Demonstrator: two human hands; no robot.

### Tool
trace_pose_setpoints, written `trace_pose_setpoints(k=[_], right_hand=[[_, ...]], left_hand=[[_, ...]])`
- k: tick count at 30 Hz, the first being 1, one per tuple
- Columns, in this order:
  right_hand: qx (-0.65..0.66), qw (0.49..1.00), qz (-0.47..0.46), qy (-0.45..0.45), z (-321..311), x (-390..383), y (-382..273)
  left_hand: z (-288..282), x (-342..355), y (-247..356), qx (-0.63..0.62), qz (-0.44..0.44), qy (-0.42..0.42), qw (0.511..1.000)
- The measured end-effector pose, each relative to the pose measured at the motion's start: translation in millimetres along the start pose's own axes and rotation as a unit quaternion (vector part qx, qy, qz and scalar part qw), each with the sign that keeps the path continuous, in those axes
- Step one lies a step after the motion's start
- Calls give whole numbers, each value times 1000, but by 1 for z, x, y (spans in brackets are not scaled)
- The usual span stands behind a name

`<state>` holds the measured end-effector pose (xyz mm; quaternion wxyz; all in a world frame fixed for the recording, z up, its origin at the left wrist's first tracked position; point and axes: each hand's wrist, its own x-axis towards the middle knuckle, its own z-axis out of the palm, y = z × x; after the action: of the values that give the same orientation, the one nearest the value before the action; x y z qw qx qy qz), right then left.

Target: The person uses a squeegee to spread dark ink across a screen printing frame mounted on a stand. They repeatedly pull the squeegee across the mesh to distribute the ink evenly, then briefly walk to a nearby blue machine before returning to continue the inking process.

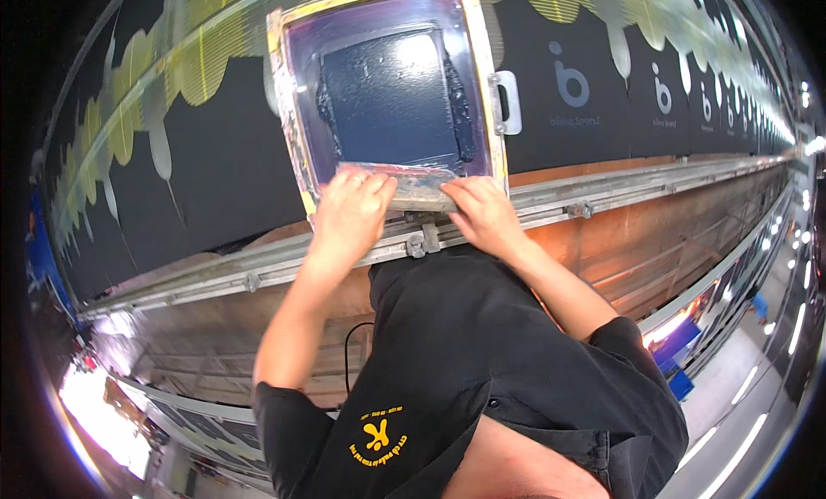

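Observation:
A framed printing screen [305, 95] lies over dark fabric on a long table, its pale frame stained yellow and pink. Dark ink [387, 99] coats the middle of its mesh, with thick ridges down both sides. At the screen's near end, both my hands grip a wide squeegee [417, 193] laid crosswise. My left hand [351, 208] is closed round its left end, and my right hand [483, 208] round its right end. The squeegee's blade edge meets the near border of the ink. A white handle [509, 103] sticks out from the frame's right side.
Dark fabric pieces [215, 159] line the table on both sides; those on the right carry grey printed marks [570, 76]. A metal rail [551, 196] with clamps [416, 244] runs along the near edge. Another person [761, 308] stands far off at the right.

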<state>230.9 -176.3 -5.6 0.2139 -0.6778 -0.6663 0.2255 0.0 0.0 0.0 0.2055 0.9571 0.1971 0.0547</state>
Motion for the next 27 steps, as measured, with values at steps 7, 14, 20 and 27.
trace_pose_setpoints(k=[7,14,20,27], right_hand=[[-32,980,90,176,22,24,-43],[-81,957,195,199,29,32,-14],[-54,968,213,118,54,42,-35],[30,998,56,22,67,74,-68]], left_hand=[[-48,132,-65,4,206,-97,974],[9,235,-49,71,275,-218,934],[24,189,-79,-20,233,-180,955],[-39,60,-126,-8,111,-178,978]])
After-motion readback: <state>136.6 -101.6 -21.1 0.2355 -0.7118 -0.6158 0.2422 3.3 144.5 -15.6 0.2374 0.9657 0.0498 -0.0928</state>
